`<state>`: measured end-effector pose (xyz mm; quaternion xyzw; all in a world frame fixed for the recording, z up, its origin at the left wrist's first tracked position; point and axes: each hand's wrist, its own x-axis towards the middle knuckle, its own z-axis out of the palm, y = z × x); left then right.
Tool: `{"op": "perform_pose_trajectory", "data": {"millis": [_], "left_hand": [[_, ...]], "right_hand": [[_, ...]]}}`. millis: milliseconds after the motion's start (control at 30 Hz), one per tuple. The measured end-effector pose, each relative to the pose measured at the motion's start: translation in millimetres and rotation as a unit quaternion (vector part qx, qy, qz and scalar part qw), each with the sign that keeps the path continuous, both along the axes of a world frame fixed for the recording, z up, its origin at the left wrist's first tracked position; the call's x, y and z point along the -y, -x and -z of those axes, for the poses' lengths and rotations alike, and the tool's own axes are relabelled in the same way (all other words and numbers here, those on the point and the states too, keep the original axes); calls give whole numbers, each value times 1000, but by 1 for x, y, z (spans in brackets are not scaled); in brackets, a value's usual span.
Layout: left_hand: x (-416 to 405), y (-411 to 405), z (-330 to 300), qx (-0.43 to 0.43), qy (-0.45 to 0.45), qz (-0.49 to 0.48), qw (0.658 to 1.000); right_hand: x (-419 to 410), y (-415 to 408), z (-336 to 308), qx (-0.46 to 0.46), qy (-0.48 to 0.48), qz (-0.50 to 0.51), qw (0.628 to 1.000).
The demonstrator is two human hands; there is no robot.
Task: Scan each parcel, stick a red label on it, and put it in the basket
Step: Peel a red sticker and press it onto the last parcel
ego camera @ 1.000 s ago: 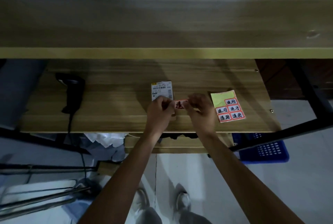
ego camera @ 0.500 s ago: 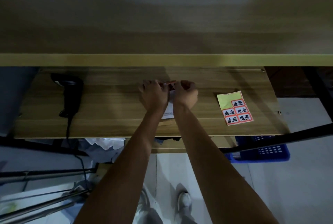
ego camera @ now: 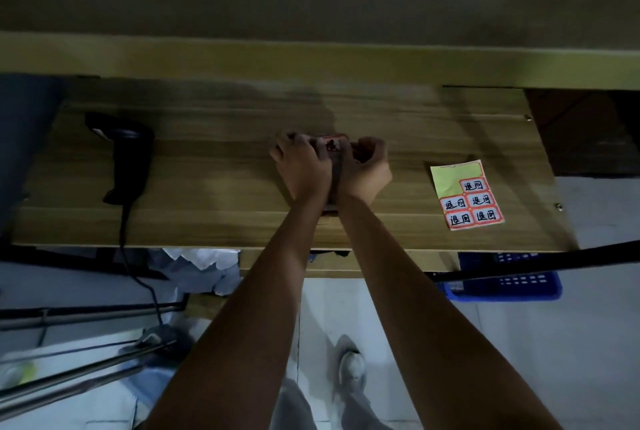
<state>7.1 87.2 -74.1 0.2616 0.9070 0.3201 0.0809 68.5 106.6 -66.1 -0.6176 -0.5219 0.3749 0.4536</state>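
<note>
A small flat parcel (ego camera: 335,184) lies on the wooden shelf (ego camera: 221,187), mostly hidden under my two hands. One red label (ego camera: 332,144) with black writing sits at its far end. My left hand (ego camera: 301,166) has its fingertips on the label's left end, and my right hand (ego camera: 365,170) has its fingers curled on the label's right end. Both hands rest on the parcel, side by side. The black handheld scanner (ego camera: 128,156) lies at the shelf's left. A blue basket (ego camera: 502,286) stands on the floor below the shelf's right end.
A sheet of red labels (ego camera: 467,201) on yellow backing lies at the shelf's right. The scanner cable (ego camera: 138,277) hangs over the front edge. An upper board (ego camera: 311,62) overhangs the back. Crumpled white packaging (ego camera: 201,270) and metal rods (ego camera: 69,377) are below left.
Both hands carried the peeled red label away from me and down onto the far end of the parcel. They now cover most of the parcel.
</note>
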Motion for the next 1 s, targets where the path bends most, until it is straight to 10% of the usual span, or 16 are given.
{"op": "perform_pose_trajectory", "data": {"millis": [1000], "left_hand": [[-7, 0, 6, -25, 33, -21, 999]], "right_hand": [[-11, 5, 10, 88, 20, -37, 995]]}}
